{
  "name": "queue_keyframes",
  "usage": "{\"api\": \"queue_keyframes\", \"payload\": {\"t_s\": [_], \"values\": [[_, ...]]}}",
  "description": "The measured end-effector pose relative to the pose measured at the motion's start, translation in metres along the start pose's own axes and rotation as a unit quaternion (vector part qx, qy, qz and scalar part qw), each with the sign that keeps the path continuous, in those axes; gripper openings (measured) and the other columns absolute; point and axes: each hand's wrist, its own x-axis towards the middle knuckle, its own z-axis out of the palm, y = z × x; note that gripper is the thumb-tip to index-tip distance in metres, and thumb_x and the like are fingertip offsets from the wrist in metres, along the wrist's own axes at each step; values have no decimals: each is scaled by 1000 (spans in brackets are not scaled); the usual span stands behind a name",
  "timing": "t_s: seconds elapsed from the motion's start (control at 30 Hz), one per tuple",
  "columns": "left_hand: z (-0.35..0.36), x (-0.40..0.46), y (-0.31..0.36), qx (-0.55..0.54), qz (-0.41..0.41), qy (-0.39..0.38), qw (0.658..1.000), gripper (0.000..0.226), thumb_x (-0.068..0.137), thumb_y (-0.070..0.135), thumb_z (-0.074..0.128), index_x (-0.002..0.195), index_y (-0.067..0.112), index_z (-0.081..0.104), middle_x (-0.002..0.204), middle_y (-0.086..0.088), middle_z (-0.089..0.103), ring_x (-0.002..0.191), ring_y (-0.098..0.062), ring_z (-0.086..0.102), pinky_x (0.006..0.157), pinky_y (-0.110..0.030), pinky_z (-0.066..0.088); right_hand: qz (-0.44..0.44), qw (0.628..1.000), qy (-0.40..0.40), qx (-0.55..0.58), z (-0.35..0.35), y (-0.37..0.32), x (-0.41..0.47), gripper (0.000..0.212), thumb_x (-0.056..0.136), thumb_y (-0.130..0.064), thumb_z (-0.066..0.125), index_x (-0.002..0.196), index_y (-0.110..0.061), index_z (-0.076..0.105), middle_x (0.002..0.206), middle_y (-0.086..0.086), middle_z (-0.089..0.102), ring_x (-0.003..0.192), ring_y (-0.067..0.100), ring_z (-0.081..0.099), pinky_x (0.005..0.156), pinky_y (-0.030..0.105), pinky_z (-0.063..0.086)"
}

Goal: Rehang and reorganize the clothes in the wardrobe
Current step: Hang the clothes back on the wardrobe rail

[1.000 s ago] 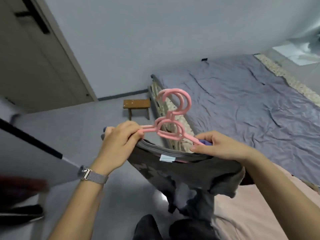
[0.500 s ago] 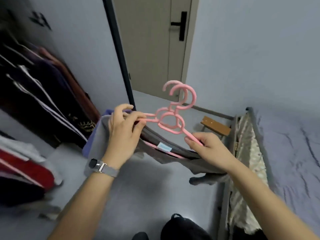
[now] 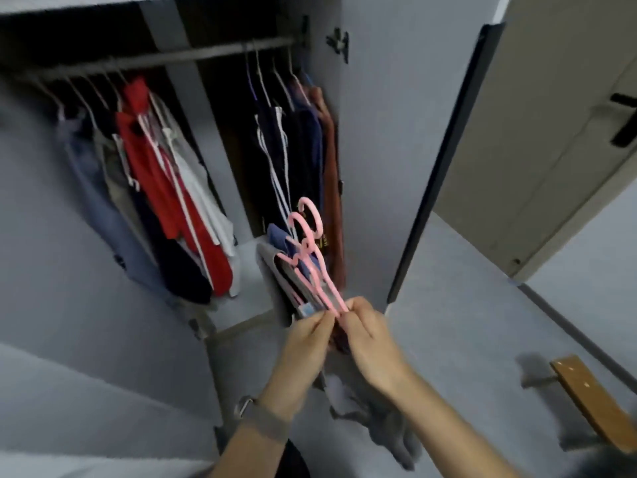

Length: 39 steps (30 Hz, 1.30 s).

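Note:
Two pink hangers (image 3: 312, 257) with grey and blue garments (image 3: 286, 270) on them point hooks-first toward the open wardrobe. My left hand (image 3: 306, 343) and my right hand (image 3: 368, 336) both pinch the near ends of the hangers, side by side. A grey garment (image 3: 382, 426) droops below my hands. The wardrobe rail (image 3: 155, 58) runs across the top. On its left part hang red, white and grey clothes (image 3: 162, 188); on its right part hang dark blue and brown clothes (image 3: 303, 153).
The wardrobe's open door (image 3: 386, 132) stands right of the hangers, its dark edge facing me. A room door (image 3: 537, 139) with a black handle is further right. A wooden stool (image 3: 593, 398) sits at the lower right on the grey floor.
The view has swung from the bed to the wardrobe. My hands came together at one end of the hangers, which now point hooks-first at the hanging clothes.

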Motion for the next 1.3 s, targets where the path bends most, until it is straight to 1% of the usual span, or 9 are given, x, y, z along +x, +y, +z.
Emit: {"api": "queue_keyframes", "payload": {"t_s": [0.1,0.23,0.33,0.43,0.6,0.7,0.97,1.03,1.3], "values": [[-23,21,4,-39,-12,58,998,27,99,15,45,91,10,70,85,-11,70,84,-20,65,75,-29,51,-2,998,-48,33,28,-11,24,22,98,-2,39,82,-12,51,69,-6,56,59,-9,55,52,7,37],[-66,62,11,6,20,98,995,27,98,22,46,94,17,72,85,-7,72,85,-17,67,79,-34,50,-19,996,-74,48,66,-25,70,14,98,-3,40,96,-2,54,77,-4,58,67,-10,57,54,5,38],[-102,109,20,12,17,122,992,26,98,19,46,88,14,70,78,-8,69,79,-17,65,76,-32,50,-19,998,-37,46,88,-34,118,14,97,-8,46,85,-9,52,72,-4,58,66,-8,56,54,7,38],[-139,153,32,2,12,151,988,26,99,16,40,86,16,62,68,-1,56,65,-13,54,64,-19,45,-16,999,14,39,98,-40,171,18,96,-9,50,78,-12,52,69,-1,57,63,-3,53,56,10,38],[-185,206,65,0,19,104,994,27,103,18,32,96,18,59,56,7,41,52,-3,40,52,-12,36,-12,998,60,21,110,-55,243,13,96,-16,52,84,-15,58,70,-3,63,68,-4,57,61,9,41],[-210,247,96,-19,23,123,992,29,103,15,32,97,14,60,49,9,36,44,0,34,48,-13,31,-25,997,63,26,111,-70,279,12,96,-18,52,85,-18,58,71,-4,65,70,-3,57,61,8,41],[-281,360,201,-87,69,242,964,26,102,8,34,102,0,59,48,4,39,36,0,36,38,-11,33,-93,995,-5,31,94,-104,389,12,94,-14,54,84,-16,61,71,11,64,65,9,54,63,11,40],[-294,392,224,-113,83,268,953,27,101,5,34,108,-6,56,39,9,39,31,1,35,35,-11,30,-101,994,-25,24,92,-110,420,13,94,-14,54,84,-17,60,70,7,63,64,4,54,63,10,40],[-340,485,258,-53,88,348,932,29,95,-5,37,117,-14,54,41,8,51,33,1,46,39,-11,38,-113,988,-100,24,82,-129,489,13,95,-16,53,84,-15,60,56,-10,60,52,-1,53,53,12,40]]}}
